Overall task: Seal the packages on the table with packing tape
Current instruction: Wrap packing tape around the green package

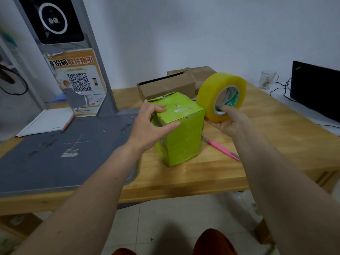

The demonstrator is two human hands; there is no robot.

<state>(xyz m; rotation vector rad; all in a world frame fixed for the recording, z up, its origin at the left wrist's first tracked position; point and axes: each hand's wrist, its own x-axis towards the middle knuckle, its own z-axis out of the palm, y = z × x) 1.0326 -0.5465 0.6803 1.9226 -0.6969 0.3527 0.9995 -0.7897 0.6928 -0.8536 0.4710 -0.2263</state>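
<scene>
A lime-green box (182,137) stands upright on the wooden table (266,137), its top flaps closed and glossy with tape. My left hand (149,124) rests on its top left corner, thumb on the top face and straight fingers along the near edge. My right hand (230,120) holds a yellow roll of packing tape (211,89) in the air just right of the box, with a finger hooked into its core. Behind the green box lies a brown cardboard box (169,87) with an open flap.
A pink utility knife (222,149) lies on the table right of the green box. A grey scanner stand (55,144) with a QR poster fills the left side. A glass mug (267,80) and a black monitor (316,91) stand at the far right.
</scene>
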